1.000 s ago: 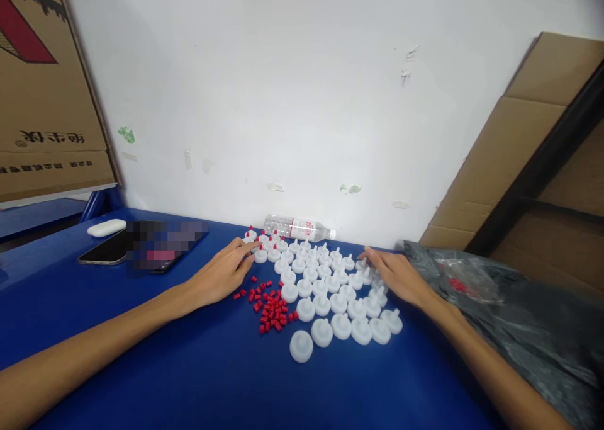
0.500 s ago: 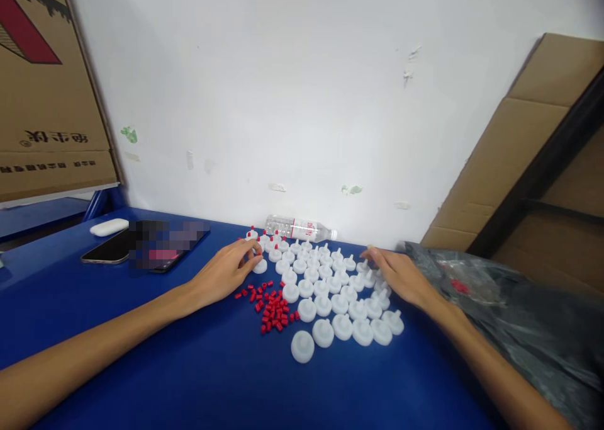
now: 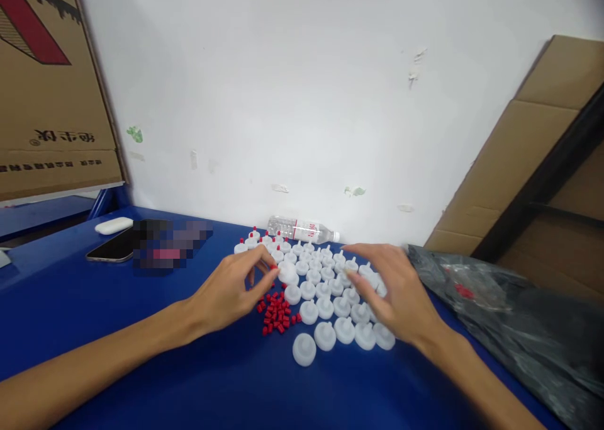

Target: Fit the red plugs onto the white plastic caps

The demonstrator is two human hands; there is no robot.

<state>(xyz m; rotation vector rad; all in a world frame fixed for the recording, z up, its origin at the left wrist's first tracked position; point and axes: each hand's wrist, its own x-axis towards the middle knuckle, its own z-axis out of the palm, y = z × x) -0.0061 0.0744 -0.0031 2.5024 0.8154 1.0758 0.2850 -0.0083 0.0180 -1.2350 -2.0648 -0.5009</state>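
My left hand (image 3: 236, 285) is bent over the left side of a spread of white nozzle lids (image 3: 325, 307), thumb and forefinger drawn together. A small red cap (image 3: 274, 267) shows at its fingertips, right beside a blurred white lid (image 3: 287, 272). Loose red caps (image 3: 276, 313) lie in a pile just below and right of that hand. Behind it stand several white lids with red tips (image 3: 255, 233). Over the right side of the lids hovers my right hand (image 3: 391, 288), slightly blurred, thumb and forefinger apart, with nothing visible between them.
A clear plastic bottle (image 3: 304, 230) lies against the wall at the back. On the left of the blue table (image 3: 189, 379) are a phone (image 3: 111, 246), a white case (image 3: 113, 226) and a blurred-out item. Grey plastic sheeting (image 3: 519, 329) covers the right; cardboard stands on both sides.
My left hand has shifted right and nearer, to the lids beside the red pile. My right hand has moved left over the lids, its thumb and forefinger spreading apart.
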